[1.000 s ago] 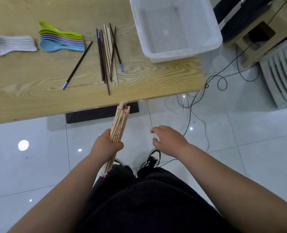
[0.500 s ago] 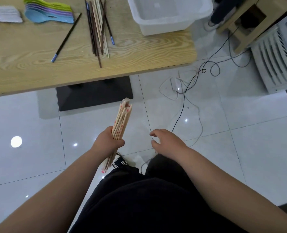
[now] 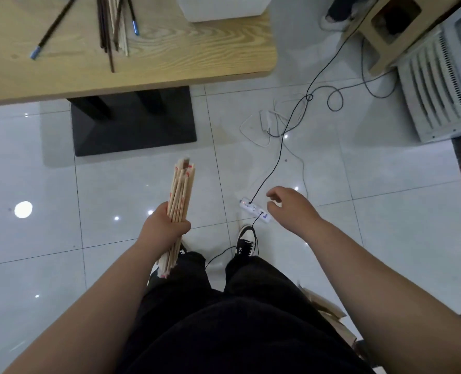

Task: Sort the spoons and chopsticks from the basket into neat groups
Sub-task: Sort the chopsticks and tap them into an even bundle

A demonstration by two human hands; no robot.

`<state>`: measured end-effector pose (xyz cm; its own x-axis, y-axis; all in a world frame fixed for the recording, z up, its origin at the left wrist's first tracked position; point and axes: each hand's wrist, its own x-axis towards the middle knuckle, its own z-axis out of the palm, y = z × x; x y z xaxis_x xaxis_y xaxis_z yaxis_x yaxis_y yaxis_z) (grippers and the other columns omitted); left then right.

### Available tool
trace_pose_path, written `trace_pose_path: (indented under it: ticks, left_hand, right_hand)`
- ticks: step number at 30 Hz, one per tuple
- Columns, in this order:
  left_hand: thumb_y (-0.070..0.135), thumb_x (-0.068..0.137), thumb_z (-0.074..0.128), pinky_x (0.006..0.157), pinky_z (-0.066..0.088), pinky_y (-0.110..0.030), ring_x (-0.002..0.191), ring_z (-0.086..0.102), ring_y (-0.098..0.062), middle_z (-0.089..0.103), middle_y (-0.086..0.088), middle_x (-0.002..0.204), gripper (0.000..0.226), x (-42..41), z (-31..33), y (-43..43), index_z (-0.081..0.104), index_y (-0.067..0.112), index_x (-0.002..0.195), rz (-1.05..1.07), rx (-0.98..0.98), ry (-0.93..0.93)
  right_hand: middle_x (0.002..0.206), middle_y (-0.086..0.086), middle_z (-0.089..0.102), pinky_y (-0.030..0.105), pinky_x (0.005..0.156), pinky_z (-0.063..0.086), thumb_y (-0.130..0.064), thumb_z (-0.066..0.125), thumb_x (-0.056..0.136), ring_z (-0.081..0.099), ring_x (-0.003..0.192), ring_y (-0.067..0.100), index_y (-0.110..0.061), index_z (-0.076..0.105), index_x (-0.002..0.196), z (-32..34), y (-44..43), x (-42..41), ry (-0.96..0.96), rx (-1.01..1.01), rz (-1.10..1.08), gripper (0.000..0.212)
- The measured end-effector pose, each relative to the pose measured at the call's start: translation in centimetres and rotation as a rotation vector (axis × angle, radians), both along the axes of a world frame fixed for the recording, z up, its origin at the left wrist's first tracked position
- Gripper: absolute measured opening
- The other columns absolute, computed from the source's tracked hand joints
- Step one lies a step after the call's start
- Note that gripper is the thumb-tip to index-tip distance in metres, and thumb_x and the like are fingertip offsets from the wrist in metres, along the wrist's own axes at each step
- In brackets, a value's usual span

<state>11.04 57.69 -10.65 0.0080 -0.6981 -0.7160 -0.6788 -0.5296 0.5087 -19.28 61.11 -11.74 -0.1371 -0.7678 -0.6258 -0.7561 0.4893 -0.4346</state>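
My left hand (image 3: 164, 230) grips a thick bundle of light wooden chopsticks (image 3: 182, 190) around its middle, held over the floor well short of the table. My right hand (image 3: 291, 206) hangs apart to the right with loosely curled fingers and holds nothing. On the wooden table (image 3: 197, 58) at the top lie a group of dark and pale chopsticks (image 3: 113, 25) and one black chopstick with a blue tip (image 3: 50, 32) off to their left. The white basket (image 3: 224, 9) shows only its lower edge at the top. The spoons are out of view.
A black table base (image 3: 132, 122) stands on the white tiled floor. A power strip (image 3: 255, 210) and loose cables (image 3: 291, 125) lie by my feet. A wooden stool (image 3: 391, 31) and a white vented unit (image 3: 437, 85) stand at the right.
The view has tilted down and back from the table, so the spoons have left the frame. My right hand has swung out to the right and its fingers have loosened.
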Motion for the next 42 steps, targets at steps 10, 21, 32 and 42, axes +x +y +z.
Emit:
trace_pose_path:
  ticks: [10, 21, 32, 42]
  left_hand:
    - [0.019, 0.077, 0.072, 0.068, 0.057, -0.037, 0.079, 0.067, -0.023, 0.066, -0.004, 0.088, 0.031, -0.3, -6.0, 1.9, 0.055, 0.022, 0.103, -0.101, 0.125, 0.094]
    - [0.016, 0.081, 0.072, 0.060, 0.043, -0.023, 0.081, 0.061, -0.013, 0.064, 0.001, 0.089, 0.026, -3.8, -22.7, 5.6, 0.056, 0.023, 0.101, -0.031, 0.190, 0.017]
    - [0.021, 0.080, 0.073, 0.057, 0.044, -0.026, 0.077, 0.060, -0.012, 0.062, 0.002, 0.087, 0.031, -8.9, -48.9, 8.5, 0.057, 0.022, 0.107, -0.065, 0.305, -0.023]
    - [0.020, 0.076, 0.074, 0.056, 0.044, -0.025, 0.074, 0.060, -0.013, 0.062, 0.001, 0.087, 0.037, -8.4, -63.1, 8.7, 0.057, 0.021, 0.109, -0.102, 0.343, -0.101]
  right_hand:
    - [0.129, -0.008, 0.059, 0.030, 0.097, 0.047, -0.031, 0.052, 0.098, 0.056, 0.116, 0.010, -0.024, 0.059, 0.131, -6.4, 4.6, 6.6, -0.074, 0.113, -0.106, 0.034]
    - [0.118, -0.006, 0.062, 0.037, 0.097, 0.050, -0.031, 0.050, 0.094, 0.058, 0.111, 0.017, -0.023, 0.061, 0.123, -26.7, 9.2, 4.2, -0.109, 0.315, -0.236, 0.033]
    - [0.118, 0.004, 0.063, 0.029, 0.077, 0.038, -0.027, 0.053, 0.092, 0.058, 0.107, 0.024, -0.016, 0.058, 0.123, -53.7, 12.1, 2.5, -0.058, 0.433, -0.252, 0.033]
    - [0.099, 0.005, 0.059, 0.034, 0.069, 0.045, -0.042, 0.061, 0.091, 0.059, 0.089, 0.025, -0.013, 0.058, 0.101, -69.2, 10.7, 2.2, 0.023, 0.385, -0.201, 0.031]
